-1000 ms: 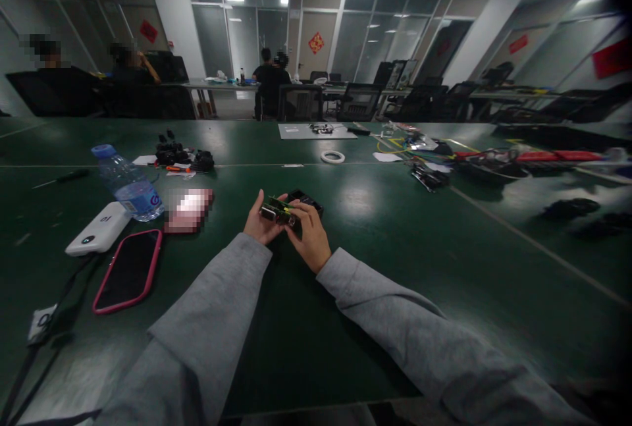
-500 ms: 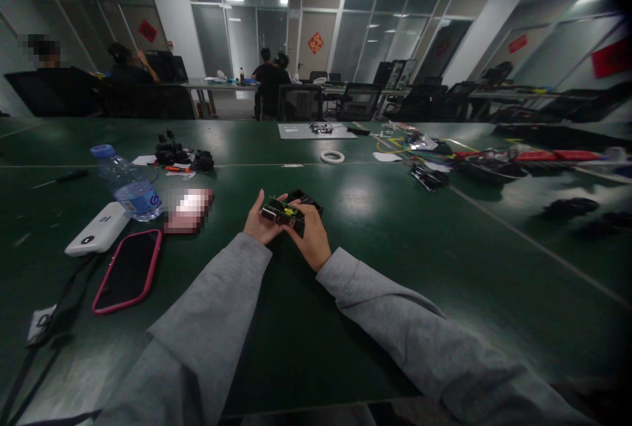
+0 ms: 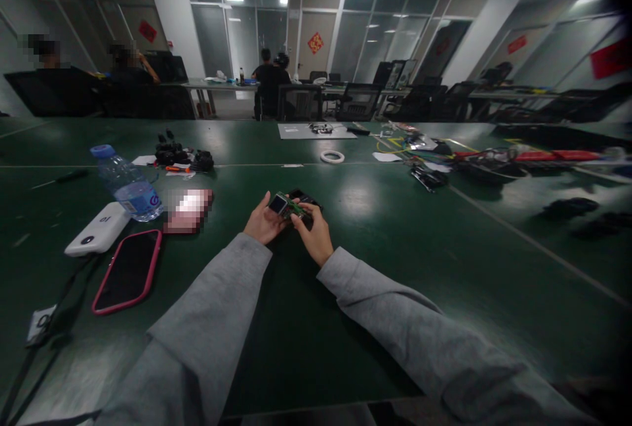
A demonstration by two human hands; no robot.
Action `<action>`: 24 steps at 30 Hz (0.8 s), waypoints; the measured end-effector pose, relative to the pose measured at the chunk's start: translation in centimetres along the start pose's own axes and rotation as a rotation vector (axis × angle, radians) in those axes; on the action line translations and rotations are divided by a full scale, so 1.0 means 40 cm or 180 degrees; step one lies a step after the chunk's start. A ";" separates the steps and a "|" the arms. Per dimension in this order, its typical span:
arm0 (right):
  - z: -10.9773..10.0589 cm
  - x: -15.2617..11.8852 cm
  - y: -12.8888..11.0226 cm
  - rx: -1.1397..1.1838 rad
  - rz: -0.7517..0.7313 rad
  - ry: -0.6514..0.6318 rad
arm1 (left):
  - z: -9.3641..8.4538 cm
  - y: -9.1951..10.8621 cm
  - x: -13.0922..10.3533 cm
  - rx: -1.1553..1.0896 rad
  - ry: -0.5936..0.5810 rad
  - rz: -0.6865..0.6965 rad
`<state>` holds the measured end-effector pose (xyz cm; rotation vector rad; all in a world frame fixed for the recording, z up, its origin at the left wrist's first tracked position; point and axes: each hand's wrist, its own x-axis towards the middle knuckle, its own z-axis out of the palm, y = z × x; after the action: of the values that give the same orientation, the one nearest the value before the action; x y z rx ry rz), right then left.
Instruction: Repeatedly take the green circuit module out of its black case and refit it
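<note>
A small green circuit board (image 3: 293,207) with a dark square part in a pale frame at its left end is held between my two hands, above the table. My left hand (image 3: 263,220) is turned palm up and cradles the board's left end. My right hand (image 3: 316,232) pinches its right end between thumb and fingers. Just behind the hands lies a black case-like piece (image 3: 311,199), partly hidden by my right fingers and the board. My palm and fingers cover the underside of the board.
On the left of the green table (image 3: 385,241) are a water bottle (image 3: 131,189), a white power bank (image 3: 99,228) and a red-rimmed phone (image 3: 129,271). A white tape ring (image 3: 332,157) lies ahead. Cables and tools (image 3: 488,166) spread across the right. Several people sit beyond.
The circuit board has been turned in my hands, so its dark square part now faces up at the left. My right fingers have shifted their hold slightly.
</note>
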<state>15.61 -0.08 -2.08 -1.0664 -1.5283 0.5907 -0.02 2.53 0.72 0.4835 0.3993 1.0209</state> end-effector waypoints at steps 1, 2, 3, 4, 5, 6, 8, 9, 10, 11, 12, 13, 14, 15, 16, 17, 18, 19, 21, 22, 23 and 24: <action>0.001 0.001 0.000 0.0244 0.0179 -0.0025 | 0.000 -0.002 0.000 0.0042 -0.0034 0.0045; 0.002 0.002 -0.001 0.0490 0.0342 -0.0050 | 0.001 -0.004 0.001 0.0092 -0.0052 0.0088; 0.003 0.003 -0.004 0.0713 0.0476 -0.0077 | 0.001 -0.007 0.000 0.0146 -0.0060 0.0126; 0.003 0.003 -0.007 0.0886 0.0576 -0.0091 | 0.001 -0.009 0.000 0.0201 -0.0071 0.0160; 0.003 0.004 -0.010 0.1007 0.0641 -0.0100 | 0.001 -0.011 -0.001 0.0254 -0.0089 0.0198; 0.002 0.004 -0.014 0.1088 0.0687 -0.0111 | 0.000 -0.013 -0.001 0.0302 -0.0107 0.0244; 0.001 0.005 -0.019 0.1191 0.0784 -0.0145 | -0.003 -0.017 -0.001 0.0392 -0.0133 0.0327; 0.001 0.005 -0.020 0.1235 0.0839 -0.0163 | -0.006 -0.018 0.000 0.0426 -0.0137 0.0347; 0.001 0.006 -0.021 0.1277 0.0891 -0.0183 | -0.008 -0.018 0.001 0.0449 -0.0133 0.0354; 0.001 0.006 -0.020 0.1314 0.0938 -0.0206 | -0.011 -0.019 0.003 0.0461 -0.0119 0.0349; 0.002 0.006 -0.019 0.1339 0.0975 -0.0234 | -0.013 -0.019 0.006 0.0463 -0.0091 0.0341; 0.003 0.006 -0.016 0.1353 0.1001 -0.0271 | -0.015 -0.020 0.008 0.0459 -0.0046 0.0334; 0.005 0.005 -0.013 0.1356 0.1019 -0.0323 | -0.016 -0.020 0.010 0.0453 0.0012 0.0323; 0.006 0.005 -0.009 0.1349 0.1026 -0.0387 | -0.017 -0.020 0.013 0.0446 0.0075 0.0311; 0.008 0.004 -0.005 0.1334 0.1024 -0.0456 | -0.018 -0.020 0.015 0.0440 0.0142 0.0302; 0.009 0.003 -0.001 0.1308 0.1011 -0.0523 | -0.018 -0.020 0.017 0.0438 0.0206 0.0289; 0.010 0.002 0.003 0.1269 0.0986 -0.0591 | -0.018 -0.020 0.018 0.0442 0.0272 0.0268; 0.011 0.002 0.006 0.1208 0.0950 -0.0650 | -0.018 -0.019 0.020 0.0451 0.0341 0.0243; 0.012 -0.001 0.009 0.1010 0.0848 -0.0733 | -0.019 -0.018 0.021 0.0479 0.0482 0.0190; 0.011 -0.002 0.008 0.0887 0.0792 -0.0768 | -0.020 -0.017 0.022 0.0493 0.0535 0.0162; 0.011 -0.003 0.005 0.0764 0.0738 -0.0797 | -0.021 -0.017 0.023 0.0504 0.0568 0.0141; 0.010 -0.004 0.002 0.0645 0.0690 -0.0818 | -0.023 -0.017 0.024 0.0512 0.0581 0.0127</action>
<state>15.26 -0.11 -2.34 -1.0351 -1.5417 1.0443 0.42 3.26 -0.50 0.5458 0.6403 1.0801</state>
